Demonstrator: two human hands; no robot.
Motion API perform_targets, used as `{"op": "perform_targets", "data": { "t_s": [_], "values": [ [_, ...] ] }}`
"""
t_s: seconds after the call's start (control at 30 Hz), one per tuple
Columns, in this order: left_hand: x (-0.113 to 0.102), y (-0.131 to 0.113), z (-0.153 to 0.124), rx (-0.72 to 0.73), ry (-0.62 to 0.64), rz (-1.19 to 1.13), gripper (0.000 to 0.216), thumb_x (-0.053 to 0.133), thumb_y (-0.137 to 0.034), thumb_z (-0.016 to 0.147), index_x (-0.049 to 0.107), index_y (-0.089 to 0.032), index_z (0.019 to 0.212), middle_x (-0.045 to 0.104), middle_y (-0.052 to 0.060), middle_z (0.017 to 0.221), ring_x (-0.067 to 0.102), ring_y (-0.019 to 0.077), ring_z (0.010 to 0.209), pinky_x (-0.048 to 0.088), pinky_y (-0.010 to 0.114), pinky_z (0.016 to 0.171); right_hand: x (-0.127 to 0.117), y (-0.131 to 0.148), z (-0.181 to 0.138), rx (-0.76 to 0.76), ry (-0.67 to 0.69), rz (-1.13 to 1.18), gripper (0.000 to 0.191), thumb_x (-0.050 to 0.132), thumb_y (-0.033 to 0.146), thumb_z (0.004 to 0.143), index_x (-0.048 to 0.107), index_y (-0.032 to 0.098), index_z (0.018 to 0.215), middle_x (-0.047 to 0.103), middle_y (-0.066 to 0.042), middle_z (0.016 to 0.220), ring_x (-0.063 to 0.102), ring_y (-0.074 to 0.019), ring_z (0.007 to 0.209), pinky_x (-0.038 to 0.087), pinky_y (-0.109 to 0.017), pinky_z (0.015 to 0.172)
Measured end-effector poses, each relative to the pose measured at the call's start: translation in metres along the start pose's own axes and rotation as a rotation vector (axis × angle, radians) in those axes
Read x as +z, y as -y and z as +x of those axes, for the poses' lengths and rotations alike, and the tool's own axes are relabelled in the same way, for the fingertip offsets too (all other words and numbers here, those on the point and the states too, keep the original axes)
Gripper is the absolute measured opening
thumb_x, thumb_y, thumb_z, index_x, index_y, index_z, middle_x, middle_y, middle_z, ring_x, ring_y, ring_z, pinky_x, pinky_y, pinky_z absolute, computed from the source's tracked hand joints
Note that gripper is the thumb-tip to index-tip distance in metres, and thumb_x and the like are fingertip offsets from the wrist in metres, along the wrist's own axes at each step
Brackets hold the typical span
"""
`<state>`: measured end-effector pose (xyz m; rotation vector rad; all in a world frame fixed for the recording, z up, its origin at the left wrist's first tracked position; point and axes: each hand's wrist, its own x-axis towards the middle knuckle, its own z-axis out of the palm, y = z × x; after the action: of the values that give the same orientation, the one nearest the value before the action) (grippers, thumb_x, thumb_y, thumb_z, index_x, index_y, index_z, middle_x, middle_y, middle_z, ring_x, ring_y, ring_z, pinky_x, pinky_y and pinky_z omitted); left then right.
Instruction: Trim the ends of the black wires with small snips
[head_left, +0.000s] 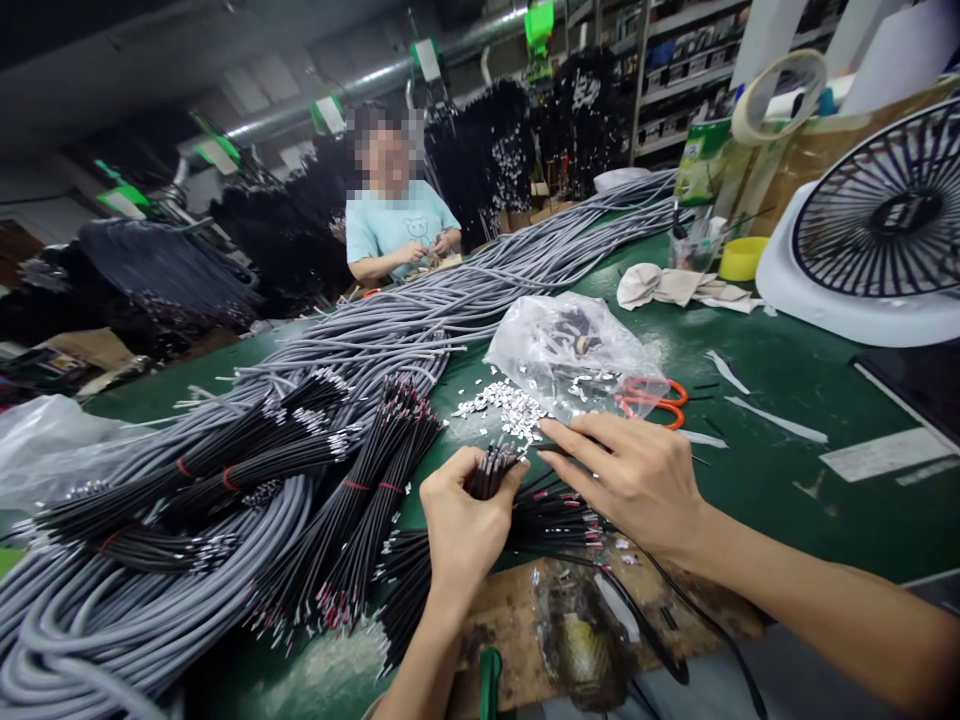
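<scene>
My left hand is closed round a small bunch of black wires, their stripped ends pointing up and away. My right hand reaches left with its fingers stretched out, fingertips touching the green table beside the bunch, close to a pile of small silver metal terminals. More loose black wires lie under and between my hands. Nothing shows inside my right hand.
Bundles of black wires tied with red bands and long grey cables cover the left of the table. A clear plastic bag, orange scissors, a white fan and tape roll stand right. A person in a light shirt works opposite.
</scene>
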<state>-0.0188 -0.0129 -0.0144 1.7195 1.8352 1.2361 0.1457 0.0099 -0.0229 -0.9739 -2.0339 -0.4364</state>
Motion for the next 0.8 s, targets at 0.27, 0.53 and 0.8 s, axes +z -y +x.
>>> {"op": "perform_targets", "data": {
  "t_s": [0.27,0.53,0.8],
  "values": [
    [0.001,0.000,-0.002,0.044,-0.017,0.065,0.023,0.066,-0.031,0.066,0.054,-0.016,0.054,0.043,-0.004,0.050,0.036,0.0111,0.050,0.028,0.023,0.047,-0.002,0.002,-0.001,-0.061,0.113,-0.029,0.022,0.048,0.028,0.087,0.064,0.018,0.098,0.066,-0.001,0.074,0.054,-0.0122,0.063,0.028,-0.028,0.053],
    [0.001,0.006,0.001,0.014,0.046,0.005,0.017,0.068,-0.031,0.065,0.065,-0.014,0.063,0.057,-0.001,0.056,0.047,0.0124,0.051,0.036,0.023,0.049,0.000,0.001,0.001,0.051,0.187,0.109,0.023,0.046,0.029,0.088,0.066,0.020,0.090,0.062,0.000,0.067,0.053,-0.0116,0.059,0.028,-0.027,0.052],
    [-0.006,0.000,0.004,-0.126,0.267,-0.202,0.029,0.065,-0.038,0.069,0.061,-0.012,0.057,0.057,0.000,0.048,0.054,0.0136,0.047,0.038,0.021,0.044,0.003,-0.010,0.007,0.340,0.211,0.637,0.016,0.059,0.028,0.078,0.067,0.020,0.090,0.057,-0.002,0.076,0.053,-0.0126,0.068,0.038,-0.024,0.060]
  ]
}}
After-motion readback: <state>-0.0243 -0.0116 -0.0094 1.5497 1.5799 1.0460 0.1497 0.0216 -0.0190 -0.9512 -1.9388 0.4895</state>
